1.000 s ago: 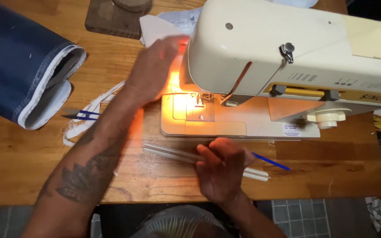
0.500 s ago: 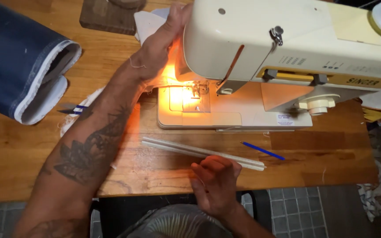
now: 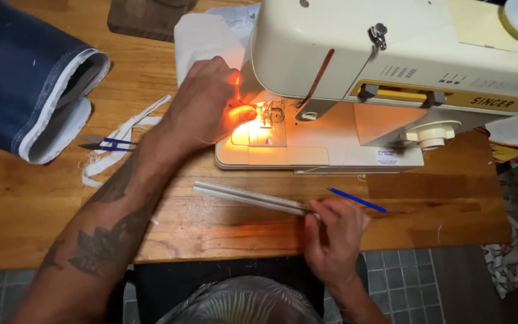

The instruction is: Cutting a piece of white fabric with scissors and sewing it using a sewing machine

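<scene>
Pinching the white strip point(image 3: 250, 197) at lower centre, my right hand point(image 3: 334, 237) waits; left hand point(image 3: 205, 102), fingers curled, reaches behind the needle point(image 3: 266, 113); nothing under it yet.

Sewing machine point(image 3: 391, 66): cream plastic housing, smooth, slight gloss; metal thread lever and presser parts, shiny under its lamp.

Table point(image 3: 61, 198) under the machine: wood, warm brown, visible grain, satin finish, darker patches toward the right of the machine.

In front of the machine: white strip point(image 3: 250, 197), cloth-like, matt, folded flat, its end touched by the right hand point(image 3: 334, 240). Just beside it a thin blue pen point(image 3: 356, 200), plastic, smooth.

Left of the machine: white cloth strips point(image 3: 121, 135), matt, frayed; small snips point(image 3: 106, 144), dark metal blades, blue handles. Farther left: denim point(image 3: 25, 72), dark blue, coarse weave, white lining.

Behind the machine's needle end, by the left hand point(image 3: 202, 105): white cloth point(image 3: 202, 39), matt.
</scene>
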